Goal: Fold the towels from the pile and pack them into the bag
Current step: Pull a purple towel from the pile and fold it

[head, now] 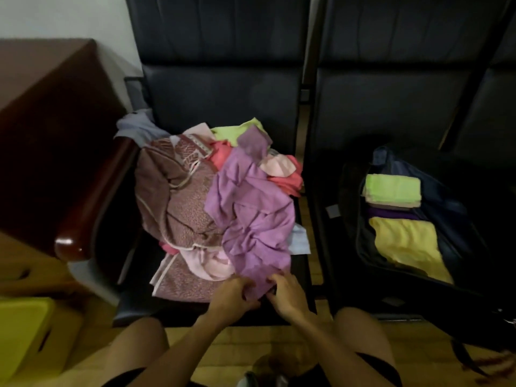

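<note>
Purple towel (251, 213) at the near right of the pile (181, 196), its near end bunched between both hands. Left hand (233, 296): fingers curled round the cloth. Right hand (289, 294): thumb and fingers pinching the same end, just beside the left, the two close together. No other towel in either grip.

Long axis of the purple towel: from the hands straight away toward the far side, draped over the pile, far tip lying up against a light green piece. Rest of its length crumpled and resting on a brown patterned towel (173, 191) and pink pieces, so judged likely to drag neighbours if pulled flat; a lift up and toward the near side judged the cleaner way out.

Open room: a narrow dark strip of seat (139, 308) at the near edge, then the space above the knees. Wooden armrest (92, 196) closing the left side.

Bag (349, 219) on the neighbouring seat to the right, open, well apart from the hands across the gap between seats. Right hand the nearer of the two to it. Inside: a folded yellow towel (405, 244) near, a folded green towel (392, 188) far, dark cloth between. Judged mid-task: most of the pile not yet folded.
</note>
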